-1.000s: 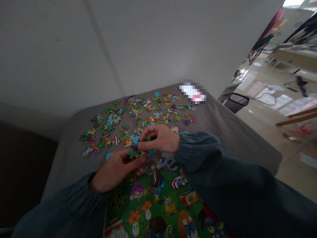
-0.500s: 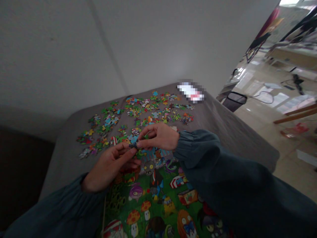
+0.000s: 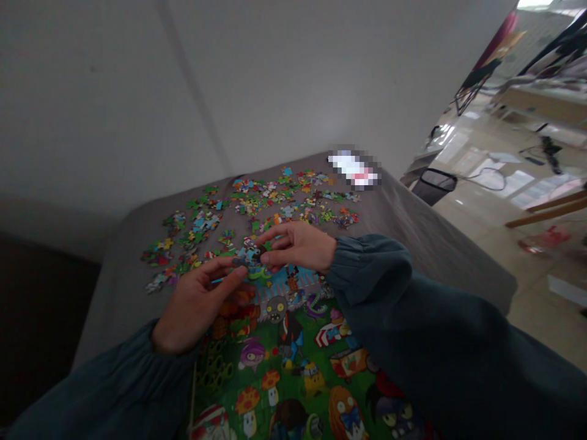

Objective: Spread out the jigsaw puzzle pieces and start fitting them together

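Both my hands meet over the far edge of a partly assembled cartoon puzzle [image 3: 293, 360], green with mushrooms and monsters. My left hand [image 3: 197, 302] pinches a small dark puzzle piece [image 3: 242, 261] between thumb and forefinger. My right hand [image 3: 298, 245] holds the other end of the same small cluster of pieces [image 3: 257, 256] with its fingertips. Both sleeves are dark teal. Loose colourful pieces [image 3: 257, 211] lie scattered on the grey tablecloth [image 3: 413, 238] just beyond my hands.
A blurred white and red object [image 3: 354, 169] lies at the table's far right corner. A white wall stands behind the table. To the right, a glossy floor, a black bin [image 3: 433, 186], cables and furniture.
Both hands have moved a little farther up the table with the pieces. The assembled puzzle below them shows more of its top edge.
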Demonstrator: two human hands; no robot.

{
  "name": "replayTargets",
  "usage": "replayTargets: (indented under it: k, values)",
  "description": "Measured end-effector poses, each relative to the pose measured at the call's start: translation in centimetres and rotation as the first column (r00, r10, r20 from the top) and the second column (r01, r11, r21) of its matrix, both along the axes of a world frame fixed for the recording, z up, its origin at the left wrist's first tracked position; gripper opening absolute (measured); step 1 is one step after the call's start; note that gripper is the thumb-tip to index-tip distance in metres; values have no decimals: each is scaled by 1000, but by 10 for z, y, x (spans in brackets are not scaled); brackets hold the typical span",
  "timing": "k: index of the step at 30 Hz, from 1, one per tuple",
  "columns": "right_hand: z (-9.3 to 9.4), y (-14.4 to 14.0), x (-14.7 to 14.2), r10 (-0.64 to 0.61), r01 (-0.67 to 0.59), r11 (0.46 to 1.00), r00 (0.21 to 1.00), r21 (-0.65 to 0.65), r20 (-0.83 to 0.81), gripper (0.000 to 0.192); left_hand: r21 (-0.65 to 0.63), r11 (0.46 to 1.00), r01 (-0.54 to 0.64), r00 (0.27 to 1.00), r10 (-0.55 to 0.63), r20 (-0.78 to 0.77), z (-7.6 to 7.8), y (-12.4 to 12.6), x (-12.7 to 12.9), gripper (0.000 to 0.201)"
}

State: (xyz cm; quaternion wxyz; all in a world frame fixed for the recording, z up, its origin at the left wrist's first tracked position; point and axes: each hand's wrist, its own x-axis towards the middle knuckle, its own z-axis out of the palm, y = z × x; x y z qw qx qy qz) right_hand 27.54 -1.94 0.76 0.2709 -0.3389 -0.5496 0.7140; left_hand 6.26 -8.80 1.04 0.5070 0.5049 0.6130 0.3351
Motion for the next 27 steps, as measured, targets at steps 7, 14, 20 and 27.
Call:
replayTargets:
  k: [7, 14, 20, 27]
  values:
    - [3, -3, -4, -6, 6, 1000, 1000, -20, 30, 19, 44, 999, 19, 1000, -18, -7, -1, 1, 0, 54]
    - [4, -3, 0, 54, -68, 990, 992, 124, 113, 18, 103, 988, 112, 983, -95, -155, 4, 0, 3, 50]
    - [-4, -10, -5, 173, -259, 921, 941, 292, 290, 8, 160, 926, 341, 844, -227, -485, 8, 6, -19, 42]
    - [-10, -16, -15, 69, -246, 911, 883, 332, 465, 21, 114, 940, 322, 791, -201, -577, 8, 10, -30, 46]
